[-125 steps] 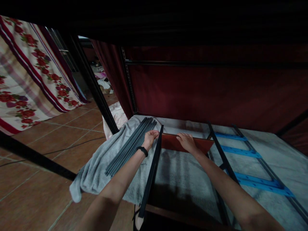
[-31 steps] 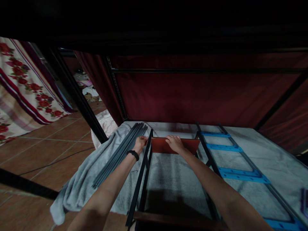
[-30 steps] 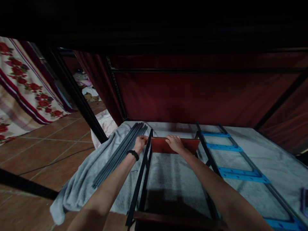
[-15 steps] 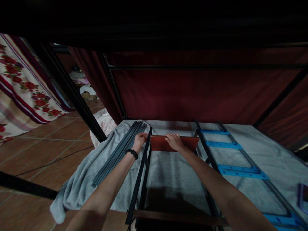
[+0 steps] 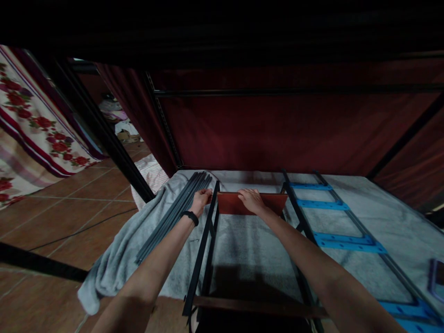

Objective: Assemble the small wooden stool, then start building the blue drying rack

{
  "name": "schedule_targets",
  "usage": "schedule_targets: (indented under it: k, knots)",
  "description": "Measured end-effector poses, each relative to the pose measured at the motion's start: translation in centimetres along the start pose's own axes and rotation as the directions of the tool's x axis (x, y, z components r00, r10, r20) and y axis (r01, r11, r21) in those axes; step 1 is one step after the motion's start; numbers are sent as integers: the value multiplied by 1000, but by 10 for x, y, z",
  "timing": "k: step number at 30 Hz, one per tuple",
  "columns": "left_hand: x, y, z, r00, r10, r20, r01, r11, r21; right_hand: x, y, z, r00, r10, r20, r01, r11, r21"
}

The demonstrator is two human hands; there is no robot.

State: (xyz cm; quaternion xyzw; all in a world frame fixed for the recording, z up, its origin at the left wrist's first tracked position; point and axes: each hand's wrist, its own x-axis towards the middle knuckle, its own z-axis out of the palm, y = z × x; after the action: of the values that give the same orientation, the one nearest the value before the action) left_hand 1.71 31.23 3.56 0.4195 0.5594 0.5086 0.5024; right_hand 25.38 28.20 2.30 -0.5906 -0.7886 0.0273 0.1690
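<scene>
A black metal frame (image 5: 204,240) with two long rails lies on a grey blanket (image 5: 138,236). A red-brown cross panel (image 5: 274,202) stands between the rails at their far end. My left hand (image 5: 201,200), with a black band on the wrist, is curled round the left rail where the panel meets it. My right hand (image 5: 250,200) lies over the panel's top edge, fingers bent onto it. A second brown crosspiece (image 5: 256,307) spans the rails close to me.
A bundle of dark grey rods (image 5: 173,215) lies left of the frame. A ladder-like frame with blue rungs (image 5: 347,242) lies to the right. Dark red curtain behind, black upright post (image 5: 104,138) and tiled floor on the left, floral cloth far left.
Both hands keep their hold at the far end of the frame. The view has shifted slightly, so the frame sits a little higher and left of where it was.
</scene>
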Motion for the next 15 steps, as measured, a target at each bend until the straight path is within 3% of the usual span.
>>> schedule_targets:
  k: [15]
  knots:
    - [4,-7,1,1000,9,-15,-8,1000,20,0,-1,-4,1000,1,27,-1,1000,3]
